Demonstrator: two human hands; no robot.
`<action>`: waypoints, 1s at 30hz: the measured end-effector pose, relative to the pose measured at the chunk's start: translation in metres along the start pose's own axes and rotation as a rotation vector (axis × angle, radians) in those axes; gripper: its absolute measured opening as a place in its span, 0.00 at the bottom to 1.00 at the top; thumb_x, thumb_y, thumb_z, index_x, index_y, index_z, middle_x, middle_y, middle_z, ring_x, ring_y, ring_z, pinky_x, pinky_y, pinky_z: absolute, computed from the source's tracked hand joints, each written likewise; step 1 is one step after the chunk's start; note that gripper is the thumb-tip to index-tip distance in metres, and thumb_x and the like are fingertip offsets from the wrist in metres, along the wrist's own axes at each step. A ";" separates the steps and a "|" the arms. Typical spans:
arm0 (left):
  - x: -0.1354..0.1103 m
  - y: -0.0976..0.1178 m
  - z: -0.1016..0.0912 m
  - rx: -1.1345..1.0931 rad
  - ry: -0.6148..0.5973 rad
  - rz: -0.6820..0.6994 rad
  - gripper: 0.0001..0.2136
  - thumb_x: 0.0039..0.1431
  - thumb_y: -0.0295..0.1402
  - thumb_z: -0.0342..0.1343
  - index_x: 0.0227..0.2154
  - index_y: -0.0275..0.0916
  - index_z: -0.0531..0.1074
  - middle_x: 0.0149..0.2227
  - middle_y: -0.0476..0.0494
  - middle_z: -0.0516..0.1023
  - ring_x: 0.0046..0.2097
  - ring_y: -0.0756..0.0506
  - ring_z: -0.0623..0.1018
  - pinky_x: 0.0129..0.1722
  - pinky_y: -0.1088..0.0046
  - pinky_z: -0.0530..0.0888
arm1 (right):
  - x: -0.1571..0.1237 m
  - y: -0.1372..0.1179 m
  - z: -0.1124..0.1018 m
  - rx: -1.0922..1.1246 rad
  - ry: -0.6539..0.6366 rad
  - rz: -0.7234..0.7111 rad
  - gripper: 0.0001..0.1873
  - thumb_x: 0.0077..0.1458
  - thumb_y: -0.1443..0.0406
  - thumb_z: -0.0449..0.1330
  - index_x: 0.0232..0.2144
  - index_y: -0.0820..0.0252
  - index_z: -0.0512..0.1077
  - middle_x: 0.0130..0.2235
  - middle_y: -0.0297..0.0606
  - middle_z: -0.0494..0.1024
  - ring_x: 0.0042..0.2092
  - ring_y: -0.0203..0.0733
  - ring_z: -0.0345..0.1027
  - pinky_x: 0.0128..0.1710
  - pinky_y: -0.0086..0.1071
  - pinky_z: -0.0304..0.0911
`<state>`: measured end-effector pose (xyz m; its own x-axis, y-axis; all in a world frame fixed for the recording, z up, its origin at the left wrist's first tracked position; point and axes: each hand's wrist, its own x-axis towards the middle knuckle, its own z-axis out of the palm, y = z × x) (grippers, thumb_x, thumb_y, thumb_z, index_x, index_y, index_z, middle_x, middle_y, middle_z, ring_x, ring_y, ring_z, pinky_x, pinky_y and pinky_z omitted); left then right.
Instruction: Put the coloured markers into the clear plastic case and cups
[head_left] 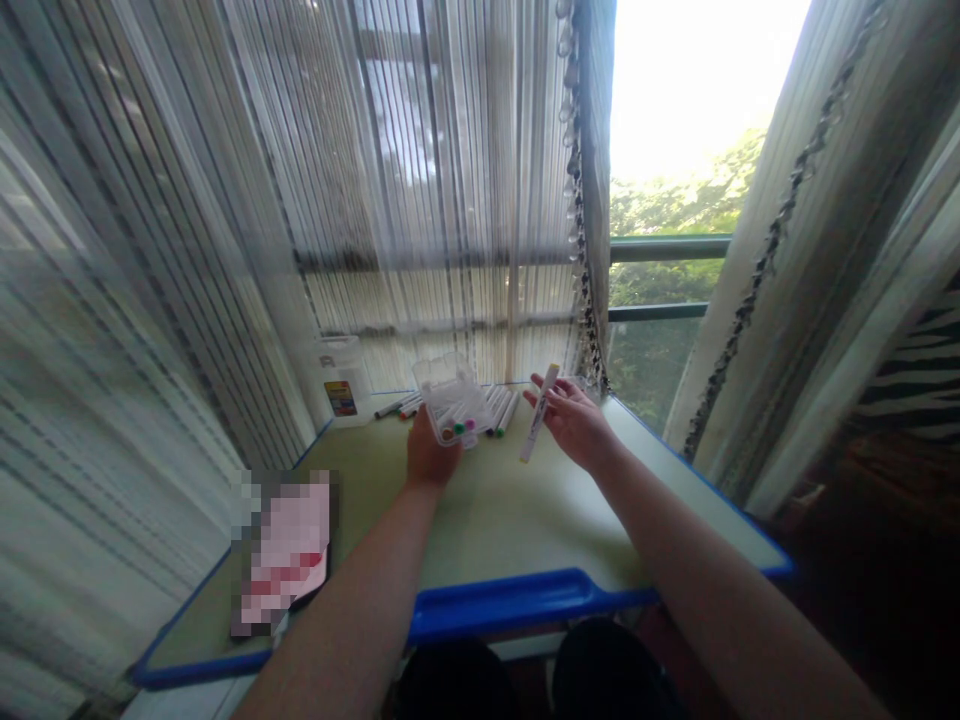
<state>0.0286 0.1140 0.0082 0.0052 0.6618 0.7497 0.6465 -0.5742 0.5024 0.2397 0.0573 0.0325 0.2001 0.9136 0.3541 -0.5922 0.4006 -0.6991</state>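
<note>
My left hand (433, 450) is closed round the side of a clear plastic case (444, 378), which is tilted with its lid up. Several markers (459, 428) lie inside, their brown, green and pink ends facing me. Raised to the right of the case, my right hand (571, 418) grips a white marker (539, 412) with yellowish ends, held nearly upright. Loose white markers (506, 412) rest on the table behind and beside the case, some with dark or green ends. The case hides part of that pile.
The pale table (517, 520) has a blue rim and a blue front tray (502, 603). A clear handled container (343, 385) with a colourful label stands at the back left. A pixelated pink object (289, 550) lies at the left. Sheer curtains (450, 200) hang behind.
</note>
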 end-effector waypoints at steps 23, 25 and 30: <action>-0.001 0.001 -0.001 0.013 -0.006 0.002 0.13 0.48 0.27 0.54 0.39 0.37 0.66 0.38 0.39 0.75 0.39 0.42 0.77 0.39 0.66 0.74 | -0.015 0.016 0.003 -1.070 -0.114 -0.821 0.09 0.53 0.69 0.56 0.39 0.55 0.66 0.39 0.39 0.76 0.42 0.41 0.72 0.46 0.42 0.68; -0.001 0.000 -0.001 0.010 -0.001 0.012 0.13 0.48 0.26 0.54 0.39 0.38 0.66 0.39 0.39 0.75 0.40 0.43 0.77 0.40 0.66 0.74 | -0.016 0.016 0.005 -1.042 -0.111 -0.834 0.11 0.54 0.68 0.56 0.42 0.55 0.66 0.41 0.39 0.75 0.43 0.41 0.72 0.45 0.41 0.69; -0.001 -0.003 0.002 0.025 0.010 0.040 0.12 0.49 0.26 0.53 0.39 0.38 0.66 0.37 0.40 0.75 0.38 0.44 0.76 0.40 0.67 0.74 | -0.013 0.015 0.005 -1.049 -0.034 -0.823 0.12 0.58 0.64 0.53 0.45 0.55 0.67 0.43 0.43 0.73 0.44 0.43 0.69 0.43 0.40 0.70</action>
<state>0.0281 0.1155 0.0052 0.0240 0.6341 0.7729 0.6651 -0.5873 0.4612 0.2248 0.0513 0.0207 0.1789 0.3853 0.9053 0.5712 0.7085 -0.4144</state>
